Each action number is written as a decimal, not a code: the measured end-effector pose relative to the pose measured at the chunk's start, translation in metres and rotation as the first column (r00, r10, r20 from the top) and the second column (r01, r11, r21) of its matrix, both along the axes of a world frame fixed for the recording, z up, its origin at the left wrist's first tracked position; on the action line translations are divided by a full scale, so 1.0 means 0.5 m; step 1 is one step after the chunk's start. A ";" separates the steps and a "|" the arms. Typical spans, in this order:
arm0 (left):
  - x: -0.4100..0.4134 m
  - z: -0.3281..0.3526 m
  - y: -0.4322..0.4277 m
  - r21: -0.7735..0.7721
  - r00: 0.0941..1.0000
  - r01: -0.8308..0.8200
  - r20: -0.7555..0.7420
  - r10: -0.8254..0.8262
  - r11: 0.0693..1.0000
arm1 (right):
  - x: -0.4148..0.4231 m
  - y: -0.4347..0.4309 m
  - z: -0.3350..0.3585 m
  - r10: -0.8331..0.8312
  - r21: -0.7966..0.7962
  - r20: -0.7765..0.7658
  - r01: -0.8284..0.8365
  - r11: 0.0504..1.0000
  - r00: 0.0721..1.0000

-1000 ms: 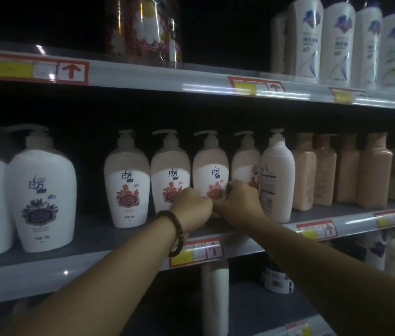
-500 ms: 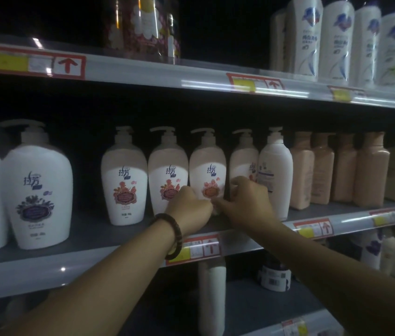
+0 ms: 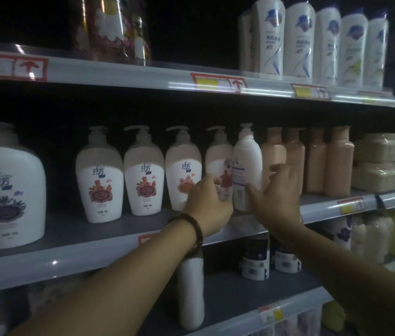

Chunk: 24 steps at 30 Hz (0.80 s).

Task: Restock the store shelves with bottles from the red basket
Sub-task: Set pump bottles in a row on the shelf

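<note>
On the middle shelf (image 3: 109,229) stands a row of white pump bottles with red floral labels (image 3: 143,175). My left hand (image 3: 207,204), with a bead bracelet on the wrist, holds the lower front of the rightmost floral bottle (image 3: 217,161). Right beside it stands a white pump bottle (image 3: 247,161) turned sideways. My right hand (image 3: 279,195) grips this one low down, thumb on its front and fingers round its right side. The red basket is out of view.
Pink bottles (image 3: 317,161) stand just right of my right hand, with beige packs (image 3: 380,163) beyond. A large white pump bottle (image 3: 9,190) is at the left. The top shelf holds tall white bottles (image 3: 313,44); the lower shelf holds a white bottle (image 3: 190,289) and tubs (image 3: 256,260).
Both hands have moved right, from the third floral bottle to the fourth one and the sideways white bottle. My right hand has spread its fingers round the white bottle.
</note>
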<state>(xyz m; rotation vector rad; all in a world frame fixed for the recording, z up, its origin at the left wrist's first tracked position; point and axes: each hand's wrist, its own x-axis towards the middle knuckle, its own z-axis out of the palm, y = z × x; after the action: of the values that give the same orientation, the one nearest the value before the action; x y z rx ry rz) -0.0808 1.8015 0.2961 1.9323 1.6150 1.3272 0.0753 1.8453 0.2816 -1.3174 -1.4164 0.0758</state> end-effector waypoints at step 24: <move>0.057 0.002 0.074 -0.092 0.997 0.025 0.068 -0.019 0.995 | -0.003 -0.013 -0.031 0.302 -0.121 0.104 -0.289 0.950 0.948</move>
<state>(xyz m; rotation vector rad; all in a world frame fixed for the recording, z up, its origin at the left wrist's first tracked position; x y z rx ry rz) -0.0526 1.8386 0.2970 1.8263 1.5900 1.2712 0.0737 1.8387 0.2660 -1.1997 -1.7276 0.2773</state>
